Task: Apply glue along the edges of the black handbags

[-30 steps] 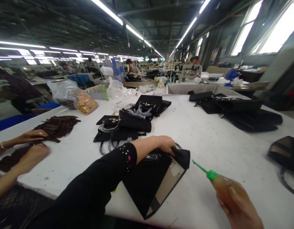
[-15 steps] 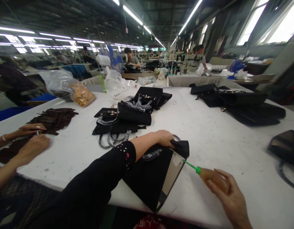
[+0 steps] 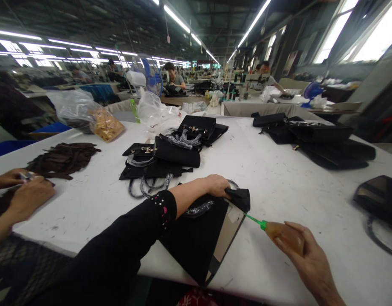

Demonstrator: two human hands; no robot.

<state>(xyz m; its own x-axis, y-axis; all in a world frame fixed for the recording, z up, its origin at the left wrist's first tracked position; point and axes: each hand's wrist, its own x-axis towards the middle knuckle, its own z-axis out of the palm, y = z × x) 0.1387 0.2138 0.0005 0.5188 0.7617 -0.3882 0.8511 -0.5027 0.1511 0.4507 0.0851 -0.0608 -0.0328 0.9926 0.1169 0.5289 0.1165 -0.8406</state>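
Black bag [image 3: 192,242] lies on white table [image 3: 272,178], near its front edge, beige inner face [image 3: 226,236] showing. Left hand [image 3: 217,186] grips folded end [image 3: 242,199] of bag; fingertips partly hidden. Right hand [image 3: 305,250] curls round amber bottle [image 3: 285,237], green nozzle [image 3: 254,219] at bag's edge, contact not clear. Too strong squeeze could stain black outside; loosened left grip could let fold drop onto nozzle.

Glaring windows [image 3: 374,37], bright tube lights [image 3: 177,20], dim ceiling [image 3: 97,19], far detail perhaps blurred
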